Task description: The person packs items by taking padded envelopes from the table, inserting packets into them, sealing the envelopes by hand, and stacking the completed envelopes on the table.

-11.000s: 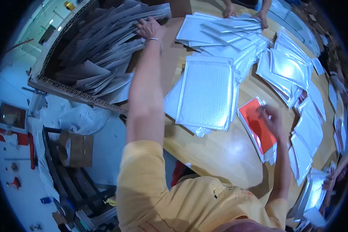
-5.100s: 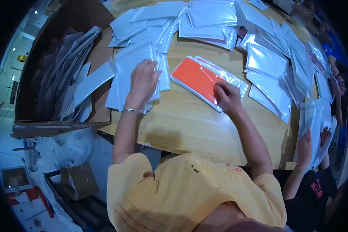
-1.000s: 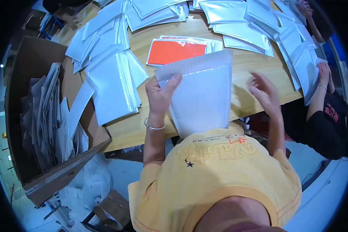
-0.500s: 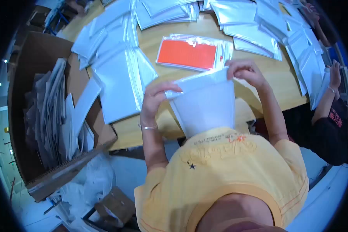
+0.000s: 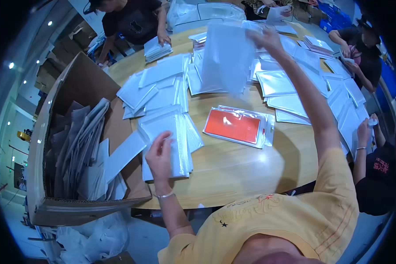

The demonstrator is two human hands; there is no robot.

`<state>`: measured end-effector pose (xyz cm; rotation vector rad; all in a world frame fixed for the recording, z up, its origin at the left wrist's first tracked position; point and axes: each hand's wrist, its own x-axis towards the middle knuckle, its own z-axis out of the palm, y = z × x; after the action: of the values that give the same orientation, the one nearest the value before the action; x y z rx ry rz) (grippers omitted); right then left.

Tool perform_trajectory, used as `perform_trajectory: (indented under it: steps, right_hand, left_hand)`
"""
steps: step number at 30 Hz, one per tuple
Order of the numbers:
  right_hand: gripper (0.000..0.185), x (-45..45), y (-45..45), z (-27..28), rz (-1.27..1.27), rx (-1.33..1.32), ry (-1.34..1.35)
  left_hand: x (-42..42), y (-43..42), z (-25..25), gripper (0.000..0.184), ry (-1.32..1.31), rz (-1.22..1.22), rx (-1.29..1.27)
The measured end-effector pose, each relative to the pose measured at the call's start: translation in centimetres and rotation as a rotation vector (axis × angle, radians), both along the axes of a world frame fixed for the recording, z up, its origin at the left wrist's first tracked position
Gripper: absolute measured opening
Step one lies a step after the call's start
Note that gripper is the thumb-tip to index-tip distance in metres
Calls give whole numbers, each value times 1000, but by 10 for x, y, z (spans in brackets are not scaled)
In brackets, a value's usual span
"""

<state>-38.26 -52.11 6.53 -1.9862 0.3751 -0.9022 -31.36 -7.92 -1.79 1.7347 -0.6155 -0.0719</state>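
My right hand point(image 5: 263, 38) reaches far across the table, gripping the upper right edge of a thin white packet point(image 5: 228, 57). The packet hangs over other packets at the far middle and looks partly smeared by motion. Closer in, my left hand point(image 5: 158, 155) is over a stack of white packets point(image 5: 178, 145) on the left, its fingers loosely bent and apart, holding nothing. Whether it touches the stack I cannot tell. Between my arms lie orange-red items in clear plastic sleeves point(image 5: 233, 126).
A cardboard box point(image 5: 72, 215) with grey and white sheets stands at the left edge. Several piles of white packets point(image 5: 279, 83) spread over the wooden table point(image 5: 233, 171). Co-workers are at the far left point(image 5: 134, 20), far right point(image 5: 361, 48) and right point(image 5: 378, 169).
My right hand has carried the packet from in front of my chest to the far side of the table. My left hand has let go of it and moved left. The view has tilted up.
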Motion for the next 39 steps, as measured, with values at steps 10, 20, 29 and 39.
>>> perform_trajectory:
  steps: [10, 20, 29, 39]
  right_hand:
    - [60, -18, 78, -94, 216, -553, 396]
    - [85, -53, 146, -151, 169, -680, 903]
    - [50, -62, 126, -147, 149, -185, 631]
    - [30, -111, 98, -62, -60, 426, -463]
  left_hand:
    - [130, -6, -31, 57, -215, 78, 969]
    - [178, -37, -21, 53, -182, -262, 1136]
    - [65, -49, 11, 27, -1096, 52, 527]
    - [24, -70, 11, 19, -179, -318, 317]
